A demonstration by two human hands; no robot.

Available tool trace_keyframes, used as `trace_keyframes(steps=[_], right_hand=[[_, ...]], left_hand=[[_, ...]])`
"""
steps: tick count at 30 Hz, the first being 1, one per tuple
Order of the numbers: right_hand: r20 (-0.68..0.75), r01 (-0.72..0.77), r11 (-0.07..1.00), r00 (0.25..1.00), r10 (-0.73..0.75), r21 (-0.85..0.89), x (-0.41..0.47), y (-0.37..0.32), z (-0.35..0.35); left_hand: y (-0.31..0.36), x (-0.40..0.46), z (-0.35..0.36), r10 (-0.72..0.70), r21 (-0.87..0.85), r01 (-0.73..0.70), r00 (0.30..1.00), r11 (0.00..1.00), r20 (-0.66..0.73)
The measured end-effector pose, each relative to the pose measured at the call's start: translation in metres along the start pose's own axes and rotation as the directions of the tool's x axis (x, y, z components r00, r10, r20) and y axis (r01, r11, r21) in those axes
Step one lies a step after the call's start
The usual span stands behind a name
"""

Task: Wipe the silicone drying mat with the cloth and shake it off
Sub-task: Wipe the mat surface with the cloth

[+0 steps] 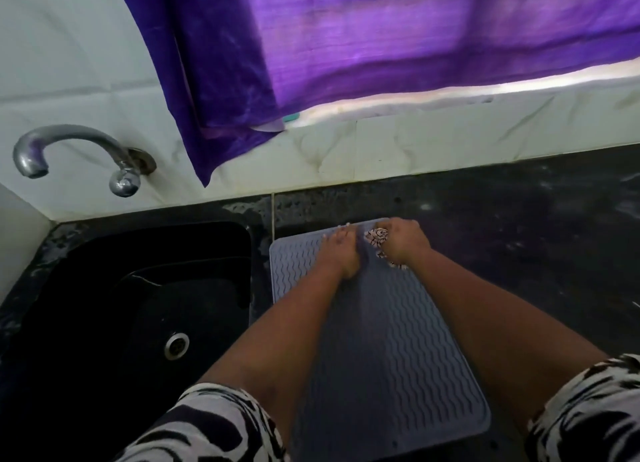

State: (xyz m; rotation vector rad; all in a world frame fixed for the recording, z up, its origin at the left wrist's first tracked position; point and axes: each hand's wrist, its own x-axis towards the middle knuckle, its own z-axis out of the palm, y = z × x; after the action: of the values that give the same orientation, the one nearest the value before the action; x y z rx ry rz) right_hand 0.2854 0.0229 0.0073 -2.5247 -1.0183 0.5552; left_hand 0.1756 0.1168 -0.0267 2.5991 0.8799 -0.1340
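A grey-blue silicone drying mat (381, 340) with a wavy ribbed pattern lies flat on the dark countertop, right of the sink. My left hand (341, 252) rests on the mat near its far edge, fingers pointing away from me. My right hand (403, 241) grips a bunched black-and-white patterned cloth (377, 236) at the mat's far right corner. Part of the cloth hangs out below my right hand, and the rest is hidden inside it.
A black sink (138, 305) with a round metal drain (177, 345) sits left of the mat. A chrome tap (76, 153) juts from the white tiled wall. A purple curtain (346, 46) hangs over the window ledge. Dark countertop (519, 236) stretches to the right.
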Motion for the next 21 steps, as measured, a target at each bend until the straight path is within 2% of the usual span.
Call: trace_keyframes(steps=[2, 5, 10, 15, 21], right_hand=[[-0.021, 0.037, 0.996, 0.999, -0.039, -0.080, 0.019, -0.006, 0.006], [0.040, 0.049, 0.969, 0.998, -0.040, -0.243, 0.041, -0.020, 0.017], [0.094, 0.115, 0.915, 0.992, -0.085, -0.388, 0.050, -0.024, 0.020], [0.158, 0.106, 0.907, 0.987, -0.044, -0.408, 0.034, -0.016, 0.010], [0.359, 0.089, 0.909, 0.931, 0.070, -0.408, -0.002, -0.005, 0.000]], left_hand=[[-0.008, 0.015, 0.002, 0.005, 0.034, -0.005, 1.000, 0.999, 0.018], [-0.020, 0.025, 0.011, 0.023, 0.085, -0.030, 0.997, 0.996, 0.073], [-0.032, 0.022, 0.029, 0.052, 0.093, -0.052, 0.999, 0.994, -0.004], [-0.031, 0.024, 0.027, 0.034, 0.100, -0.035, 0.999, 0.994, 0.007], [-0.021, 0.020, 0.017, -0.020, 0.195, 0.001, 0.996, 0.981, 0.091]])
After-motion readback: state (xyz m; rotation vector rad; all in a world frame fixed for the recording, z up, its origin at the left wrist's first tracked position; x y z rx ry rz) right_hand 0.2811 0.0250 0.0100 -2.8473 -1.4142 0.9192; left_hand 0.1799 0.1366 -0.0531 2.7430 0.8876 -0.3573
